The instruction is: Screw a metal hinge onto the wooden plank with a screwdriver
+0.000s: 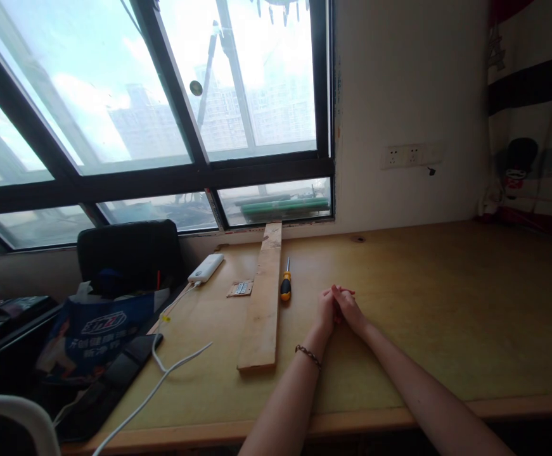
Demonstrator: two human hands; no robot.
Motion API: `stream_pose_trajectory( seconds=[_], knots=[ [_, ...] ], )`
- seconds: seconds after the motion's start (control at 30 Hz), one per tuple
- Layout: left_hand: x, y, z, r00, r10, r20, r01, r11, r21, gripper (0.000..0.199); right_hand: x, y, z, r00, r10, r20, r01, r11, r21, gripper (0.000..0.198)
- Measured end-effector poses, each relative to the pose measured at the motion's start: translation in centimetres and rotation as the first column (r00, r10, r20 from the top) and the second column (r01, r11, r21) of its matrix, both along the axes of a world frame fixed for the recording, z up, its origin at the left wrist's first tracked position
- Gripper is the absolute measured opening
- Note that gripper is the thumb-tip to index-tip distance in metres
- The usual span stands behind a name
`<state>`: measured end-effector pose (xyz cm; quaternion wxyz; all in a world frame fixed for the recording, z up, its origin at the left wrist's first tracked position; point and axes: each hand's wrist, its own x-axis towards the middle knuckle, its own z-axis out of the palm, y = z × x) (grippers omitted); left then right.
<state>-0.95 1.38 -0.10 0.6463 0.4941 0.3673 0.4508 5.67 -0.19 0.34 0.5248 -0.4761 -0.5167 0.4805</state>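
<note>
My left hand (326,310) and my right hand (350,308) are clasped together on the wooden table, fingers closed over each other, with no object showing in them. A dark bracelet (308,356) circles the left wrist. Just left of the hands lies a screwdriver (286,286) with a yellow and black handle, its metal tip pointing toward the window. Alongside it, a long wooden board (265,304) stretches from the window sill side toward me. Left of the board is a small brown piece with silvery metal parts (241,289), too small to make out exactly.
A white power bank (206,268) with a white cable (161,380) lies at the table's left edge. Beyond that edge stand a black chair (128,250) and a blue bag (99,335). The window, a wall with sockets (412,156) and a curtain (535,126) border the table (456,304).
</note>
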Motion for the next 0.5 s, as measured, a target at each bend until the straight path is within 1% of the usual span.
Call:
stream_pose_trajectory(
  seconds=[0.2, 0.33, 0.5],
  knots=[
    [-0.38, -0.11, 0.23, 1.0, -0.025, -0.002, 0.025, 0.999, 0.02, 0.053, -0.2, -0.19, 0.12, 1.0, -0.006, 0.009, 0.006, 1.0, -0.002, 0.061],
    [-0.31, 0.13, 0.03, 1.0, -0.027, -0.013, 0.027, 1.0, -0.006, 0.053, -0.23, -0.22, 0.25, 1.0, -0.017, 0.014, 0.018, 1.0, -0.008, 0.06],
    [-0.31, 0.29, -0.17, 0.999, -0.043, -0.03, 0.043, 0.999, -0.023, 0.054, -0.21, -0.22, 0.22, 1.0, -0.001, 0.005, 0.001, 1.0, 0.0, 0.06]
  ],
)
